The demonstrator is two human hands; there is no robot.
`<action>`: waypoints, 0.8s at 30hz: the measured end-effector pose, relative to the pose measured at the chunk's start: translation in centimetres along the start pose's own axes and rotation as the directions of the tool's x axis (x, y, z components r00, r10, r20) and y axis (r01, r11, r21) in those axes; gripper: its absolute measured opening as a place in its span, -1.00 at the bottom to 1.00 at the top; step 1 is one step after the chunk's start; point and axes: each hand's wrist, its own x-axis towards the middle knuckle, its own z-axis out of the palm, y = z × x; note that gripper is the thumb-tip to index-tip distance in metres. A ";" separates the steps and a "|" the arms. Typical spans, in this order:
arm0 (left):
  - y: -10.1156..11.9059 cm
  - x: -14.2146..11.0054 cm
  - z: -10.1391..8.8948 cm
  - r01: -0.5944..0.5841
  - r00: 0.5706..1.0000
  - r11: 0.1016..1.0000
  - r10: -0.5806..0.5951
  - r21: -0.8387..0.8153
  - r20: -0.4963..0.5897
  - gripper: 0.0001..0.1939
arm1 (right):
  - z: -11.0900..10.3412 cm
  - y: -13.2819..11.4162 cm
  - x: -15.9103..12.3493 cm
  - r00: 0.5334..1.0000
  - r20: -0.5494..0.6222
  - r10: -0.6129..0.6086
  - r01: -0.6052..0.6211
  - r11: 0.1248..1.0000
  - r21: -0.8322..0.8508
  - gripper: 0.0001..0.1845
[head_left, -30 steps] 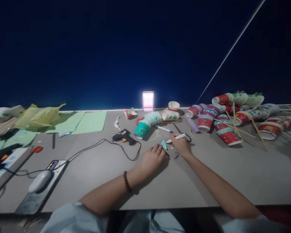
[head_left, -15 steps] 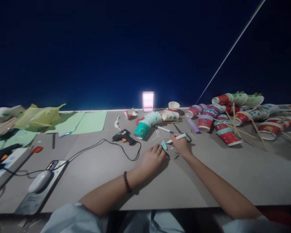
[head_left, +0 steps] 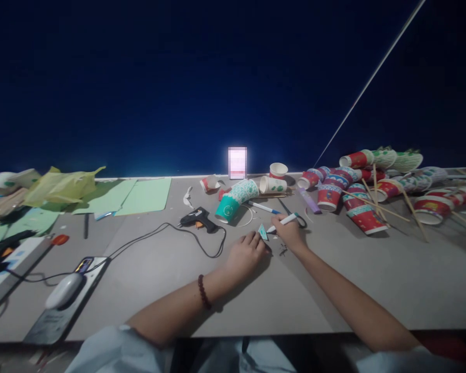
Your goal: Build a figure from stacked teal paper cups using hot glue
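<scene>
A white marker pen [head_left: 284,222] with a green end is gripped in my right hand [head_left: 291,235]. Its tip is at a small teal-and-white triangular paper piece [head_left: 263,232]. My left hand [head_left: 247,254], bent at the fingers, rests on the table and holds that piece at its fingertips. Just beyond the hands lie a blue-and-white pen [head_left: 263,207] and a bent tube of joined paper cups [head_left: 236,200] with a green end. Dark scraps [head_left: 283,250] lie between my wrists. Part of the scissors [head_left: 302,223] shows behind my right hand.
Left of my hands, a black glue gun [head_left: 198,219] trails its cord across the table. A phone [head_left: 68,305] with a white case on it and a power strip [head_left: 13,264] are at the left. Joined paper cups [head_left: 330,194] and wooden sticks [head_left: 413,213] crowd the right.
The pen and my right hand have shifted very slightly at the paper piece. Otherwise both hands and the table stay as they were.
</scene>
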 end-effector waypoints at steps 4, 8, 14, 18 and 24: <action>0.1 0.0 0.0 0.018 1.000 1.000 -0.017 -0.020 0.017 -0.78 | 0.0 0.0 0.0 1.000 -0.004 0.011 -0.011 1.000 0.010 -0.70; 0.0 -0.1 0.1 0.021 1.000 0.999 -0.021 -0.032 0.012 -0.81 | 0.1 0.2 0.1 0.999 0.033 0.009 -0.010 1.000 0.024 -0.69; -0.2 0.0 0.1 0.004 1.000 1.000 -0.003 -0.024 0.018 -0.79 | 0.1 0.2 0.0 0.998 0.057 0.006 -0.008 0.999 0.035 -0.69; -0.1 0.0 0.0 0.004 1.000 1.000 -0.004 -0.012 0.001 -0.80 | 0.1 0.1 -0.1 1.000 0.020 0.017 -0.018 0.999 0.038 -0.71; 0.0 0.0 -0.1 0.010 1.000 1.000 -0.010 -0.005 0.019 -0.79 | 0.1 0.2 0.0 0.999 0.012 0.051 -0.052 0.996 0.077 -0.73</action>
